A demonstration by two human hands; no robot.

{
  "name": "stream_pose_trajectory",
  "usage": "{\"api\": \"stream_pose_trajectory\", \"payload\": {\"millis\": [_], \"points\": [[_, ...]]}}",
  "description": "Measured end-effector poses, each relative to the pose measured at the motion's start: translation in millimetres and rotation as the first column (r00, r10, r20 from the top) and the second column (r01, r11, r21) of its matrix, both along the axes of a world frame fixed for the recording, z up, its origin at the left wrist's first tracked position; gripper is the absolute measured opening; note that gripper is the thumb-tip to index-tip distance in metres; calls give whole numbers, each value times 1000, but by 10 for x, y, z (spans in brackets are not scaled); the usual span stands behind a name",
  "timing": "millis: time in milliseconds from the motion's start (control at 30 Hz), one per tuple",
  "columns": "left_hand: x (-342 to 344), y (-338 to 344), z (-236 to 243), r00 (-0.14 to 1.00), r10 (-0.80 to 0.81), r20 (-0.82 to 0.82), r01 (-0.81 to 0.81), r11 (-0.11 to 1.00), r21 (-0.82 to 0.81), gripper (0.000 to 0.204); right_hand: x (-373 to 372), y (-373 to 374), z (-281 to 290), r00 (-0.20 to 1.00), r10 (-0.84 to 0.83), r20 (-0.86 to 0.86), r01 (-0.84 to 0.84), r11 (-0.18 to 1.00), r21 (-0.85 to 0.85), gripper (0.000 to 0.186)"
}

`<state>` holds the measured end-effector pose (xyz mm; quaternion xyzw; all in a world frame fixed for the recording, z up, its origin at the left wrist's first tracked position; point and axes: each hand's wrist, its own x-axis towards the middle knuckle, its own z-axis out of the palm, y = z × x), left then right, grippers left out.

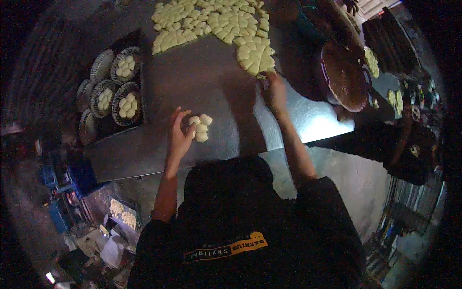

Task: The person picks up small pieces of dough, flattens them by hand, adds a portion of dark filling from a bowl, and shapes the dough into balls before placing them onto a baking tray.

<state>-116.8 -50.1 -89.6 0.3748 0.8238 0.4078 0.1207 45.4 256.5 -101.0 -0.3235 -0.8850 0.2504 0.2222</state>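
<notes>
I saw the left hand, fingers loosely spread, thumb against dough balls on the table; the right hand met the cut dough, grip unclear. Light fingertips seemed wisest.

Our right hand reaches farther forward than our left hand.
Our left is loosely curved, thumb parted from fingers, bare forearm running back behind it; ahead and rightward of it, our right extends from its own bare forearm, fingertips dim in shadow.
</notes>
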Motion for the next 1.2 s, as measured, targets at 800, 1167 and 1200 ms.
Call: {"api": "stream_pose_trajectory", "payload": {"millis": [800,1167,1200], "points": [[2009,1793,411,432,-315,845,-112,911,397,31,1585,-437,825,967,-84,-239,90,996,17,32],[2048,1939,1121,599,-630,-494,796,536,283,45,2245,-523,938,803,-177,-569,-501,318,-805,19],[2052,1934,1096,633,-651,-418,773,497,395,47,2175,-544,1049,805,-183,-565,-504,291,-813,18]]}}
